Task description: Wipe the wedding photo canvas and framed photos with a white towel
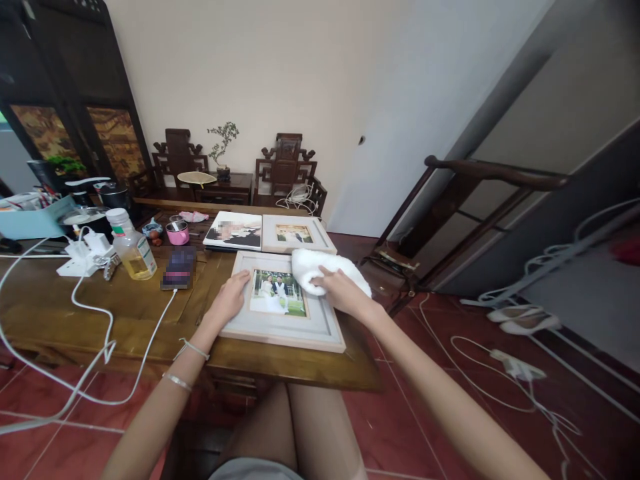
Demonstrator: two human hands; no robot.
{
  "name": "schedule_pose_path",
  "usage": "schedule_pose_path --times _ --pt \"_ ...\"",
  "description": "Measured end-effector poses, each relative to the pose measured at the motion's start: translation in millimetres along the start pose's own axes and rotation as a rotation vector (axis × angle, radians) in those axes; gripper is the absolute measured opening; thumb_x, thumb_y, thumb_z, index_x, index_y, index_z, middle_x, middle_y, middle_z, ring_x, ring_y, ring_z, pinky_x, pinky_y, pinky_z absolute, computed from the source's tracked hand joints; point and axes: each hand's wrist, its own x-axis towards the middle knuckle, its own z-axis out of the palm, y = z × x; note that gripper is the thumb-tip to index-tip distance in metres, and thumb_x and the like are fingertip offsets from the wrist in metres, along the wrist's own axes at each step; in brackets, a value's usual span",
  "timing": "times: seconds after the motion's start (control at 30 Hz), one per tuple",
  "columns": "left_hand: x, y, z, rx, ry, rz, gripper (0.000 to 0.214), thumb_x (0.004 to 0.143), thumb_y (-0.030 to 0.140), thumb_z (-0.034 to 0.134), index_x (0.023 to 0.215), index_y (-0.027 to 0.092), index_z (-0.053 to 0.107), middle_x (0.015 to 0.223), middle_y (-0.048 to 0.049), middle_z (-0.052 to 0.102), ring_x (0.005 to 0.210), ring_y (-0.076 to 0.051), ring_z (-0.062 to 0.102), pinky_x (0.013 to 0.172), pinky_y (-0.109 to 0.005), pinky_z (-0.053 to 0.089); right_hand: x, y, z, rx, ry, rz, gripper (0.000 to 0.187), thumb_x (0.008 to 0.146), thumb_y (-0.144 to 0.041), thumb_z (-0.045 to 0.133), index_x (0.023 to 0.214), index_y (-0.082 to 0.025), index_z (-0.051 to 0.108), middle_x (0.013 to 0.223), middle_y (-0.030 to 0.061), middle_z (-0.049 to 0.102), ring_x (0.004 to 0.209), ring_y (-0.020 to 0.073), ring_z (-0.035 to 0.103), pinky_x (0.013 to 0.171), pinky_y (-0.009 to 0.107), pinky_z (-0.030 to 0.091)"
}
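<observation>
A large light-wood picture frame (300, 337) with a photo lies flat at the near edge of the wooden table (60, 313). My left hand (231, 297) rests on the frame's left side, fingers bent and pressing on the mat beside the photo. My right hand (340, 290) holds a white cloth (315, 263) down on the frame's upper right part. Just behind lie a smaller frame (295, 235) and a photo canvas (234, 231).
On the table's left are a phone (179, 268) on a white cable, a bottle of yellow liquid (131, 245), a white power strip (83, 257), a pink cup (177, 233) and a kettle. Carved chairs stand by the wall. Cables and white shoes (523, 320) lie on the red floor at right.
</observation>
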Motion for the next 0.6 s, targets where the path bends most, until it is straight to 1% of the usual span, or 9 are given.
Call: schedule_pose_path --times 0.07,0.13,0.2,0.27,0.3,0.33,0.4,0.5,0.6 --pt "0.4 -0.2 -0.1 0.002 -0.003 0.0 0.06 0.075 -0.005 0.038 0.128 0.015 0.057 0.14 -0.0113 0.053 0.134 -0.021 0.045 0.114 -0.044 0.034 -28.2 -17.2 -4.0 0.012 -0.034 -0.027 0.067 0.067 0.012 0.035 0.12 -0.016 0.064 0.122 0.0144 0.065 0.138 0.0292 0.034 0.104 0.048 0.032" --pt "0.8 -0.1 -0.6 0.004 -0.01 0.0 0.06 0.075 -0.005 0.038 0.128 0.015 0.057 0.141 -0.0113 0.052 0.134 -0.021 0.045 0.114 -0.044 0.034 -57.7 -35.7 -10.5 0.034 -0.09 -0.052 0.063 0.066 0.01 0.037 0.116 -0.016 0.066 0.118 0.0158 0.067 0.134 0.0311 0.04 0.103 0.048 0.034" --pt "1.1 0.3 -1.4 0.008 -0.02 0.001 0.059 0.076 -0.005 0.038 0.128 0.015 0.057 0.141 -0.0114 0.052 0.134 -0.021 0.044 0.114 -0.043 0.034 -82.3 -49.9 -15.9 0.062 -0.165 -0.063 0.063 0.066 0.009 0.037 0.116 -0.016 0.066 0.115 0.0167 0.067 0.131 0.0318 0.043 0.102 0.046 0.036" --pt "1.6 1.0 -2.5 0.014 -0.031 0.002 0.059 0.076 -0.004 0.037 0.127 0.015 0.058 0.141 -0.0116 0.052 0.134 -0.021 0.045 0.114 -0.043 0.034 -94.2 -56.3 -16.1 0.084 -0.202 -0.049 0.068 0.065 0.009 0.037 0.121 -0.018 0.063 0.117 0.0158 0.066 0.132 0.0307 0.043 0.103 0.044 0.036" --pt "1.8 1.4 -3.2 0.017 -0.037 0.002 0.058 0.076 -0.004 0.037 0.127 0.015 0.058 0.141 -0.0116 0.052 0.134 -0.021 0.045 0.114 -0.043 0.034 -93.7 -56.4 -13.8 0.088 -0.193 -0.035 0.07 0.065 0.009 0.037 0.125 -0.018 0.061 0.118 0.0153 0.065 0.133 0.0301 0.042 0.103 0.043 0.035" --pt "2.1 1.9 -4.0 0.021 -0.043 0.003 0.059 0.076 -0.005 0.037 0.127 0.015 0.058 0.141 -0.0114 0.052 0.134 -0.022 0.045 0.114 -0.043 0.034 -88.6 -54.6 -10.2 0.085 -0.167 -0.022 0.07 0.066 0.008 0.037 0.127 -0.018 0.059 0.12 0.0151 0.065 0.135 0.0299 0.039 0.104 0.044 0.034" --pt "2.7 2.9 -5.7 0.032 -0.055 0.006 0.06 0.074 -0.005 0.038 0.126 0.016 0.059 0.141 -0.0107 0.052 0.134 -0.022 0.045 0.114 -0.043 0.034 -66.1 -46.5 -1.3 0.056 -0.066 0.017 0.066 0.07 0.005 0.039 0.129 -0.017 0.058 0.122 0.0153 0.064 0.137 0.0307 0.036 0.105 0.045 0.033" --pt "3.5 4.8 -8.5 0.05 -0.076 0.009 0.061 0.073 -0.006 0.038 0.126 0.016 0.059 0.14 -0.0105 0.053 0.133 -0.022 0.046 0.114 -0.041 0.035 -15.1 -28.9 7.1 0.01 0.079 0.089 0.061 0.074 0.0 0.042 0.131 -0.015 0.056 0.131 0.0165 0.058 0.138 0.0327 0.032 0.105 0.048 0.031" --pt "3.8 6.9 -10.4 0.063 -0.089 -0.001 0.059 0.074 -0.006 0.037 0.126 0.014 0.059 0.141 -0.0116 0.052 0.133 -0.021 0.046 0.114 -0.04 0.035 29.0 -13.8 6.9 -0.004 0.147 0.126 0.059 0.078 -0.001 0.04 0.135 -0.009 0.051 0.143 0.02 0.046 0.138 0.0344 0.03 0.106 0.05 0.028"
